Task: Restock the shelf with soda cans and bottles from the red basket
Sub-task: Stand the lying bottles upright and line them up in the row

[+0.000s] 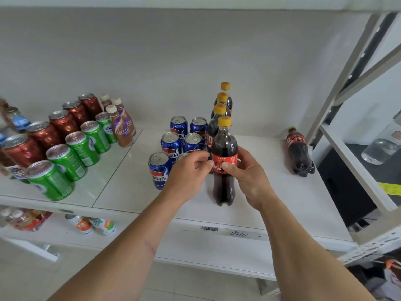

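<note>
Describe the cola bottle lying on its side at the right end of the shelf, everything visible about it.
The lying cola bottle is clear plastic filled with dark liquid, with a yellow cap pointing toward the back wall and a red label with white characters around its upper body. Its lobed base faces the shelf's front edge. It rests on the white shelf, apart from the upright row of bottles. Neither hand touches it, and nothing else does.

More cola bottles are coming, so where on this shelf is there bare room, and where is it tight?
Bare shelf lies between the front cola bottle, gripped by the right hand, and the lone cola bottle at the right. A bare strip also separates the green cans from the blue cans. It is crowded where the left hand sits over the blue cans.
</note>
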